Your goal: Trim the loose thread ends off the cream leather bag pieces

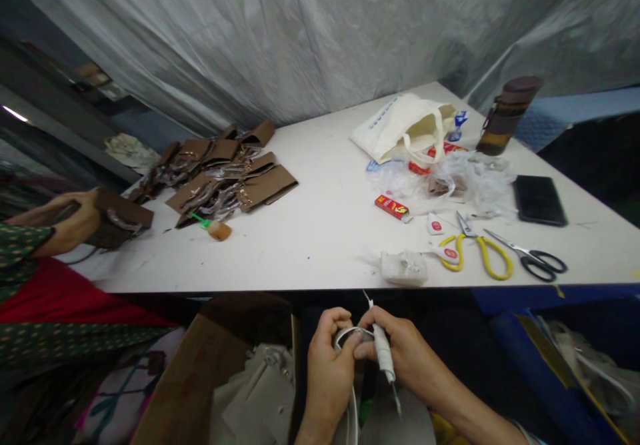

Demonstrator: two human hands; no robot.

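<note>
Below the table's front edge, my left hand (330, 365) pinches a curved pale strap (354, 402) with a whitish edge. Close beside it on the right, my right hand (400, 352) has its fingers bent round a thin tool (383, 352) wrapped in white, with a thin metal tip at each end. The fingertips of both hands meet at the looped part of the strap. On the table just above the hands lies a whitish block (404, 267) in clear wrap.
Yellow-handled scissors (484, 255), black-handled scissors (540, 262), a dark tablet (540, 200), a bottle (507, 115) and a cloth bag (395, 128) are at right. Brown pieces (267, 188) and another person's hands (75, 222) are at left. Below stands a cardboard box (175, 378).
</note>
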